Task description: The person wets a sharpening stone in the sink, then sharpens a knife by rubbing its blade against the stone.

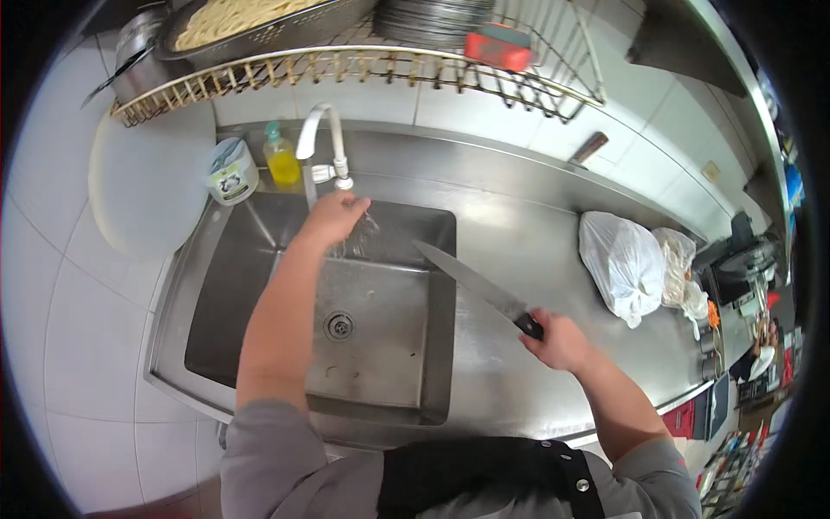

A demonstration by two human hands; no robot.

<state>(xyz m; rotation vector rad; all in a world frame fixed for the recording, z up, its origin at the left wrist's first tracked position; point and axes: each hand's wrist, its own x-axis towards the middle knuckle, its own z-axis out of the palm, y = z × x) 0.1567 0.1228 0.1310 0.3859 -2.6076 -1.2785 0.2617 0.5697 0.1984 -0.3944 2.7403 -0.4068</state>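
Left hand point(333, 218): open, empty, under running faucet point(322, 143) | Right hand point(560, 340): closed on knife point(480, 288), blade over sink point(437, 298) edge | Risk: wet grip slips, blade near left forearm.

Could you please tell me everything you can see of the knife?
The knife is a large chef's knife with a long, broad, pointed blade of bare grey metal and a black handle. The right hand grips the handle, hiding most of it. The blade is held roughly level, its tip aimed up and left over the right edge of the steel sink, above the counter. Nothing but the hand touches it; the running water falls on the left hand, not the blade.
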